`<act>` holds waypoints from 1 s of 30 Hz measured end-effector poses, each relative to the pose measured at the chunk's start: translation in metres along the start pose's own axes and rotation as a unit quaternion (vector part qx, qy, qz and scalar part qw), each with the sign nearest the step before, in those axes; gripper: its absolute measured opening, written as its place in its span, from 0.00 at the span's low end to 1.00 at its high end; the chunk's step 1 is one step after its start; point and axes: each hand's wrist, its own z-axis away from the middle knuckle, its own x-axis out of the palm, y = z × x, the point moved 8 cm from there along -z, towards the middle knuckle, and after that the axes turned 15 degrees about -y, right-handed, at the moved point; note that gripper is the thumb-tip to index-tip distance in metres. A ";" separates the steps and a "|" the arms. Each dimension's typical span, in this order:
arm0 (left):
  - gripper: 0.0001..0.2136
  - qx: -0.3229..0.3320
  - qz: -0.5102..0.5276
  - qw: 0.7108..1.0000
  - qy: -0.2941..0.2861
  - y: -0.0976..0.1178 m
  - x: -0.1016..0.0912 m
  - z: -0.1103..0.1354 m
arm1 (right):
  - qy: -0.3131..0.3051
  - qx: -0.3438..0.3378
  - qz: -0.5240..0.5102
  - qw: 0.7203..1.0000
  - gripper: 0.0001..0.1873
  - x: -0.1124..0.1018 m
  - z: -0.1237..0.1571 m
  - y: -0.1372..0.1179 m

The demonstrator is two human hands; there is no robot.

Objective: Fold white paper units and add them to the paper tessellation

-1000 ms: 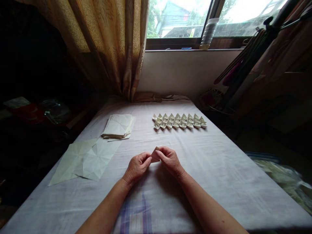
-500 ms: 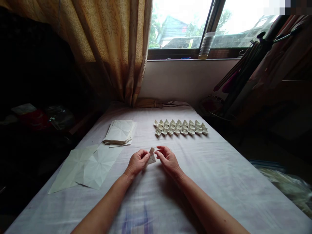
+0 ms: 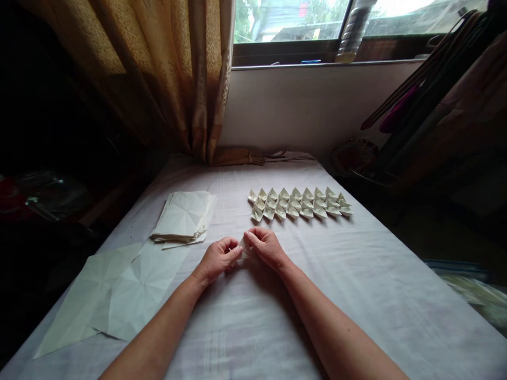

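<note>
Between my two hands is a small piece of folded paper (image 3: 244,246), mostly covered by my fingers. My left hand (image 3: 219,258) pinches its left side with thumb and fingers. My right hand (image 3: 266,246) is closed on its upper right part, thumb and fingertips pressed together. Beyond my right hand, small folded paper boats (image 3: 295,203) stand in staggered rows on the sheet. To the left of my hands lies a stack of creased square papers (image 3: 184,214).
Loose creased sheets (image 3: 134,290) overlap at the left of the cloth-covered surface (image 3: 348,295). A patterned curtain (image 3: 170,68) hangs at the back left, its hem touching the far edge. A clear plastic bottle (image 3: 354,34) stands on the window sill.
My right hand has moved left and gripped the folded paper, where before it was apart from it with fingers spread. The camera view has tilted down.
</note>
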 end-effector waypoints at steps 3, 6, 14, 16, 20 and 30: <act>0.20 -0.040 0.013 0.999 -0.019 -0.002 0.000 0.000 | 0.031 -0.006 -0.011 0.999 0.20 -0.010 -0.004 -0.001; 0.21 -0.076 0.035 0.996 -0.004 -0.005 -0.003 0.002 | 0.046 -0.003 -0.017 0.999 0.21 -0.015 -0.004 0.000; 0.19 -0.095 0.062 0.993 -0.011 -0.012 -0.006 0.003 | 0.039 0.004 -0.062 0.997 0.19 -0.017 0.001 -0.004; 0.19 -0.097 0.057 0.994 -0.008 -0.012 -0.005 0.004 | 0.001 0.029 -0.080 0.996 0.16 -0.011 0.000 -0.001; 0.18 -0.085 0.028 0.996 -0.012 -0.009 -0.002 0.005 | -0.040 0.047 -0.070 0.996 0.12 -0.006 0.001 0.001; 0.20 -0.003 -0.038 0.999 -0.015 -0.004 -0.001 0.007 | -0.118 0.070 -0.075 0.988 0.13 0.007 0.005 -0.005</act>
